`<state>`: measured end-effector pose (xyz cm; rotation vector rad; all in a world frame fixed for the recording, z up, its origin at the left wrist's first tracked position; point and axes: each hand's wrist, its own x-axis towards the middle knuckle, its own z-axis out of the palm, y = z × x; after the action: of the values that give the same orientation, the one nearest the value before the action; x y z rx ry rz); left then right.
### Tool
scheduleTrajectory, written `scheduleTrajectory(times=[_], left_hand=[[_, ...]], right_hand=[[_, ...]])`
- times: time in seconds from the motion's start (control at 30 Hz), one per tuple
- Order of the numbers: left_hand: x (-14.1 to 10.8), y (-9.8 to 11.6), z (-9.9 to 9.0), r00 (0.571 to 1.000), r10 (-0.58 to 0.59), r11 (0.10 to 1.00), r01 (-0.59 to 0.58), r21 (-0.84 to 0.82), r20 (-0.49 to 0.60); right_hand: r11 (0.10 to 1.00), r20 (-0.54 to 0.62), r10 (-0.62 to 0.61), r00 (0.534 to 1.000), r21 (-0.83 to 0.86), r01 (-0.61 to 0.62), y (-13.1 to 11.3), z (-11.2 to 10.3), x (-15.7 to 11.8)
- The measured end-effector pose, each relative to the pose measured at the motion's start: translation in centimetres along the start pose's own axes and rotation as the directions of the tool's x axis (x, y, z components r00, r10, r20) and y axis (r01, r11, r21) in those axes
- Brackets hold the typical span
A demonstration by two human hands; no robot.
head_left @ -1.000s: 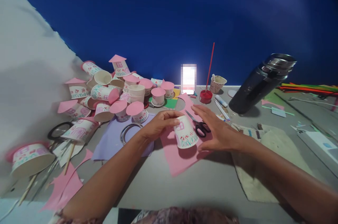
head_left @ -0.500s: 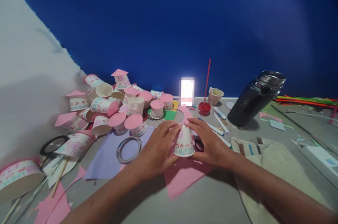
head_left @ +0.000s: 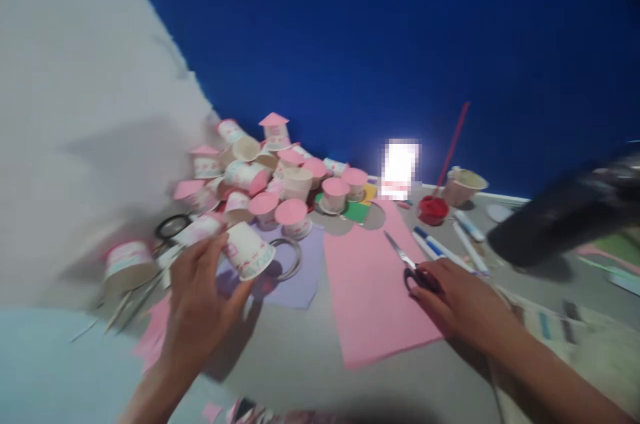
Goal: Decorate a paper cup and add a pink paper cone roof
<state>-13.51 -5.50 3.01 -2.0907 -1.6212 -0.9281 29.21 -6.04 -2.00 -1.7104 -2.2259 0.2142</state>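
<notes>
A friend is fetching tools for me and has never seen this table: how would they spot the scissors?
Find the big pink sheet in the middle of the grey table. Along its right side, the right hand is at the handles of the scissors, whose tips point away from the person. Unlike the white-and-blue markers beside them, they have metal blades and dark looped handles.

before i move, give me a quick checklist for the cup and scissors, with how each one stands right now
1. Cup held in left grip: ok.
2. Right grip at the scissors: ok, it touches the handles.
3. Fingers through the handle loops: cannot tell, hidden and blurred.
4. Blades directed away from the left grip: ok, they point toward the back wall.
5. Space beside the scissors free: not ok, markers lie close by.
6. Pink sheet uncut: not ok, curved pieces are missing at its far end.
</notes>
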Motion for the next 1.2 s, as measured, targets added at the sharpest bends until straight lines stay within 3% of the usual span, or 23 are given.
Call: scheduleTrajectory(times=[0.07, 0.13, 0.23, 0.4, 0.5, 0.57, 0.63, 0.7, 0.73, 0.77, 0.83, 0.9, 0.97, 1.0, 1.1, 1.13, 1.2], left_hand=[[-1.4, -1.1, -0.7, 0.997, -0.054, 0.992, 0.048, 0.118, 0.051], [-2.4, -2.1, -0.9, 0.998, -0.064, 0.975, 0.056, 0.215, 0.029], [-3.1, -3.0, -0.2, 0.995, -0.084, 0.955, 0.065, 0.29, 0.05], [-2.7, -4.2, 1.8, 0.996, -0.024, 0.968, 0.0, 0.253, 0.092], [-2.6, -4.5, 1.8, 0.993, -0.037, 0.981, 0.014, 0.194, 0.114], [-2.8, -3.5, 1.3, 0.994, -0.081, 0.985, 0.069, 0.16, 0.072], [-3.3, -1.1, 0.9, 0.996, -0.084, 0.995, 0.086, 0.044, -0.043], [-3.8, 2.5, 1.3, 0.996, 0.031, 0.986, -0.017, -0.165, 0.083], [-4.0, 4.5, 1.8, 0.974, 0.141, 0.961, -0.09, -0.263, 0.179], [-4.1, 6.6, 2.5, 0.921, 0.276, 0.925, -0.177, -0.337, 0.274], [-3.9, 10.1, 4.4, 0.782, 0.506, 0.829, -0.326, -0.454, 0.363], [-3.5, 12.1, 6.4, 0.625, 0.63, 0.761, -0.377, -0.528, 0.461], [-3.4, 12.2, 7.9, 0.518, 0.683, 0.724, -0.381, -0.575, 0.515], [-3.5, 11.7, 8.3, 0.498, 0.699, 0.709, -0.382, -0.593, 0.514], [-4.3, 9.3, 8.1, 0.515, 0.744, 0.65, -0.412, -0.639, 0.425], [-4.5, 8.6, 7.6, 0.555, 0.741, 0.641, -0.415, -0.646, 0.378], [-4.6, 7.7, 6.4, 0.624, 0.678, 0.691, -0.362, -0.625, 0.388]], right_hand=[[0.999, 0.023, 0.036, 0.999, 0.007, -0.036, 0.3, 0.8, 0.4], [0.993, 0.121, 0.119, 0.986, 0.002, -0.12, 0.5, 1.2, 0.9], [0.969, 0.218, 0.244, 0.945, -0.028, -0.244, 0.9, 1.4, 1.1], [0.932, 0.236, 0.359, 0.903, -0.136, -0.335, 0.7, 0.8, 0.7], [0.894, 0.232, 0.419, 0.878, -0.271, -0.355, -0.6, -0.5, 0.6], [0.876, 0.247, 0.444, 0.861, -0.324, -0.359, -1.4, -1.4, 1.0], [0.86, 0.272, 0.467, 0.841, -0.359, -0.362, -1.8, -2.2, 1.4], [0.836, 0.274, 0.505, 0.818, -0.39, -0.385, -1.8, -2.8, 1.8], [0.827, 0.269, 0.517, 0.813, -0.403, -0.393, -1.7, -3.0, 1.9], [0.821, 0.259, 0.522, 0.813, -0.412, -0.396, -1.5, -3.2, 1.9], [0.82, 0.24, 0.512, 0.825, -0.421, -0.387, -1.1, -3.4, 1.7], [0.824, 0.22, 0.498, 0.839, -0.422, -0.379, -0.8, -3.4, 1.4], [0.826, 0.207, 0.486, 0.849, -0.426, -0.369, -0.5, -3.5, 1.2], [0.825, 0.202, 0.484, 0.851, -0.43, -0.367, -0.4, -3.5, 1.1], [0.819, 0.195, 0.487, 0.851, -0.44, -0.368, -0.2, -3.7, 1.1], [0.817, 0.194, 0.491, 0.849, -0.44, -0.372, -0.2, -3.8, 1.1], [0.818, 0.199, 0.495, 0.846, -0.435, -0.376, -0.1, -3.9, 1.2]])
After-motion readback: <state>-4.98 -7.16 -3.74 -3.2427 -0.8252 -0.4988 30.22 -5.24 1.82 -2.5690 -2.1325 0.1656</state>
